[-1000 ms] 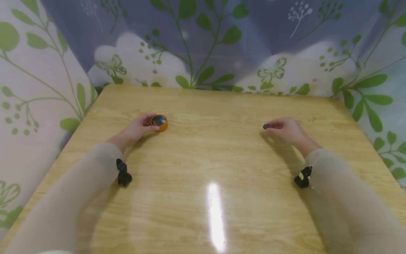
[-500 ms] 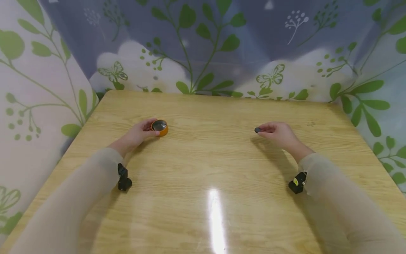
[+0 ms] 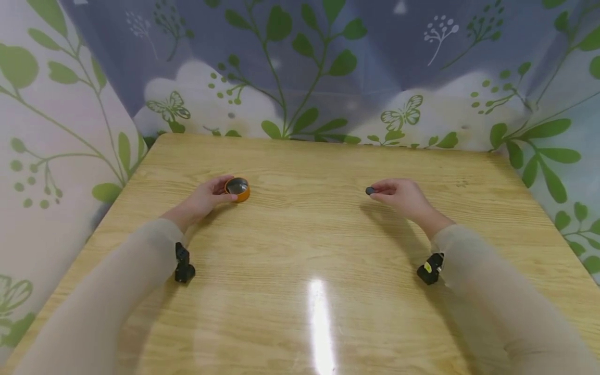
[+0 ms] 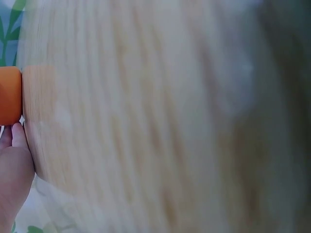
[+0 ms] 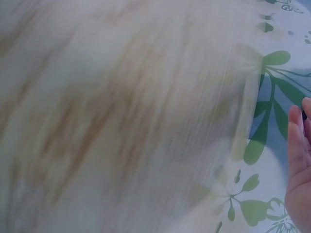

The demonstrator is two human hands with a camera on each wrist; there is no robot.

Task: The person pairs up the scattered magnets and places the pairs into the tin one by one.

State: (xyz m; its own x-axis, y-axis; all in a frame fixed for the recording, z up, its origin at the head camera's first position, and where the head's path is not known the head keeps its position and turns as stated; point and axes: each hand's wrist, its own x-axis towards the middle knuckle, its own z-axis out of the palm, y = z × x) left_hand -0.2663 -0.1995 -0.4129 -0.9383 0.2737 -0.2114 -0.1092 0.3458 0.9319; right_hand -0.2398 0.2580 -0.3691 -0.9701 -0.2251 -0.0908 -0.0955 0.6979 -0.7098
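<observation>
A small round orange bowl (image 3: 242, 196) with a dark, shiny inside stands at the left of the wooden table. My left hand (image 3: 203, 200) grips it from the left side, thumb at the near rim and fingers behind. Only part of its orange wall (image 4: 9, 96) shows in the left wrist view, right at the table surface. On the right, my right hand (image 3: 407, 199) pinches a small dark round piece (image 3: 370, 190) between thumb and fingertips, above the table with a shadow below. In the right wrist view the fingers (image 5: 296, 145) mostly hide that piece.
The wooden table (image 3: 300, 234) spans the view, with a bright light reflection near its front. Patterned curtains (image 3: 319, 67) with leaves and butterflies close off the back and both sides. A small black camera is worn at each wrist.
My right hand has moved left across the table with the small dark round piece, toward the middle. My left hand and the orange bowl have stayed in place; the head view tilted slightly.
</observation>
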